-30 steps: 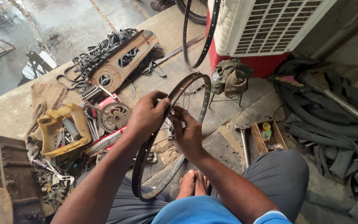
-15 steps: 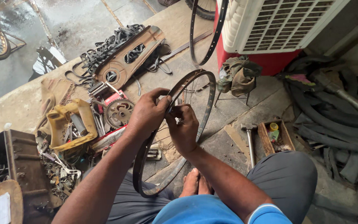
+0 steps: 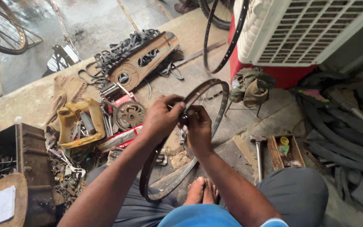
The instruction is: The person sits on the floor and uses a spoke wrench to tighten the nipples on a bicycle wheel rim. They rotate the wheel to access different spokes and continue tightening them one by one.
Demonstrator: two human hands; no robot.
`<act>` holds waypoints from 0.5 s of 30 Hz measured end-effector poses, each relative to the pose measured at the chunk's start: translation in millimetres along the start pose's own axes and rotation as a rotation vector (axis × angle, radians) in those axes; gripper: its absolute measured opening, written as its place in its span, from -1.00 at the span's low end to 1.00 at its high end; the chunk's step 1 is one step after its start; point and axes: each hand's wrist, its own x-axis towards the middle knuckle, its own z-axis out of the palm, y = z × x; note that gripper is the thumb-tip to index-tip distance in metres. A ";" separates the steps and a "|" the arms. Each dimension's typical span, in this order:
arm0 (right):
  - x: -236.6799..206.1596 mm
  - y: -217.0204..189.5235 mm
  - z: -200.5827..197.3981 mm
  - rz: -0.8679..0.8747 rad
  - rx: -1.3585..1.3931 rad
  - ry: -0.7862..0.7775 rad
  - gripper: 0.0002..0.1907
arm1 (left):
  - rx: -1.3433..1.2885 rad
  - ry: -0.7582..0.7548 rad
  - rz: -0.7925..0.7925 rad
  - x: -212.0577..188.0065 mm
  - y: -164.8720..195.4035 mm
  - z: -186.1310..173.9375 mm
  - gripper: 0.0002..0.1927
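Gripping: the left hand (image 3: 161,120) was closed over the near upper arc of a dark, rusty bare metal bicycle rim (image 3: 215,90), fingers wrapped round its edge.
Pinching: the right hand (image 3: 198,130) was nearly shut, fingertips pressed together on something small at the rim's inner face; what it was could not be told.
Rim position: upright and slightly tilted, its lowest part resting on the concrete floor (image 3: 240,122) just beside the person's bare feet (image 3: 202,191), between the knees.
Left of the rim: a round toothed sprocket (image 3: 130,114) on a red frame, a yellow metal bracket (image 3: 78,122) and loose tools, near but apart.
Right of the rim: a hammer (image 3: 258,153) and a small wooden box (image 3: 284,149) lay on the floor.
Doing it well: judging by the grip, the left hand should hold the rim steady while the right works only with its fingertips, close to the support.
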 end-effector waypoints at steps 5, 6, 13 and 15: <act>-0.2 -13.8 5.2 0.034 -0.116 0.020 -0.80 | 0.013 0.027 -0.075 -1.3 5.9 -0.3 -0.67; -3.2 -17.0 8.7 -0.072 -0.288 -0.010 -0.73 | 0.030 0.053 -0.059 -0.5 6.3 -0.6 -0.68; -7.9 -39.2 12.5 -0.426 -1.072 -0.076 -0.58 | 0.053 0.153 0.009 2.0 5.3 3.5 -0.72; -5.6 -33.4 6.7 -0.484 -1.139 -0.102 -0.63 | 0.099 0.202 0.042 0.2 7.7 4.4 -0.73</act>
